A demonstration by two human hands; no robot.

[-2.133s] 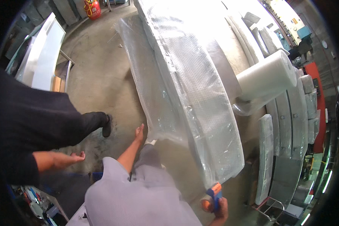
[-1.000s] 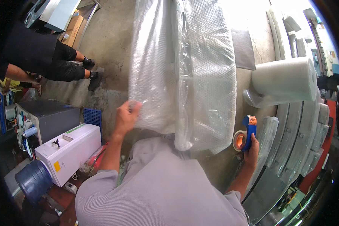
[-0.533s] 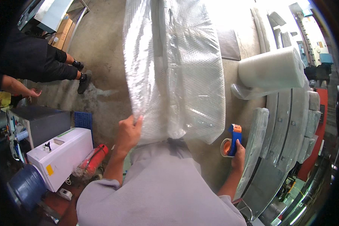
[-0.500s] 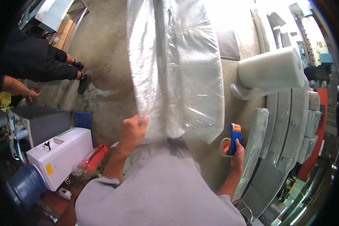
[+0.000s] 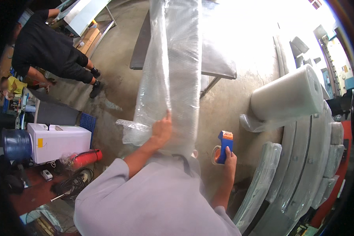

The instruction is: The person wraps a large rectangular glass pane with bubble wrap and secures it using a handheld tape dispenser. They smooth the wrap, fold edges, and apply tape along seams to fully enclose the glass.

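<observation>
My left hand is on the bubble wrap around a long flat package in front of me. Its index finger points along the wrap's folded edge, and the other fingers look curled onto the film, partly hidden. A loose end of wrap sticks out beside the left wrist. In my right hand, off to the right of the package, is a blue tape dispenser with a roll of tape on it, held upright and apart from the wrap.
A grey table supports the package's far part. To the right are a big bubble wrap roll and several wrapped panels. A white water dispenser and a red cylinder lie left. A person in black stands far left.
My left hand has moved right and slightly up, bringing the wrap's left flap over the package. The right hand has shifted left with the tape dispenser. The view has moved too.
</observation>
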